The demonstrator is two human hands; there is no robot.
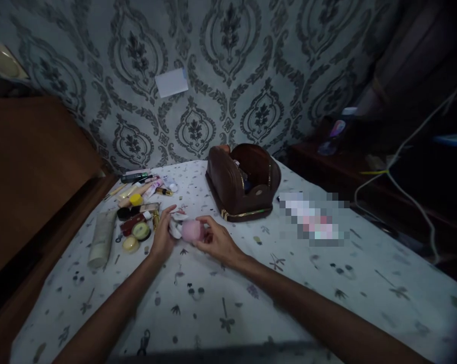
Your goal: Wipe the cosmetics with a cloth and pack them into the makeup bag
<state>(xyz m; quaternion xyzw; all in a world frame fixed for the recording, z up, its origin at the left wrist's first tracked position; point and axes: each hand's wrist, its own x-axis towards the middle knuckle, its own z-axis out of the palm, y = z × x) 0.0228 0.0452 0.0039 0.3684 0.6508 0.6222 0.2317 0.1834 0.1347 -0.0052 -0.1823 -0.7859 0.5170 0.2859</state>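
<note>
My right hand (218, 240) is closed on a small pink rounded item (193, 230), its thumb and fingers at the item's right side. Against the pink item's left side lies a white, thin-looking thing (175, 228), which my left hand (163, 237) is closed on; its exact kind is too blurred to tell. Both hands are held close together above the patterned cloth (220, 298). Just behind them stands a brown cosmetic bag (236, 187), unzipped at the top, with a few items dimly visible inside.
Cosmetics lie left of my hands: a large tube (102, 237), a round green-lidded jar (140, 231), a yellow-capped item (135, 199) and several pens and tubes. A pixelated object (315, 217) lies to the right. A bottle (335, 132) and a white cable (410, 202) are beyond the cloth's right edge.
</note>
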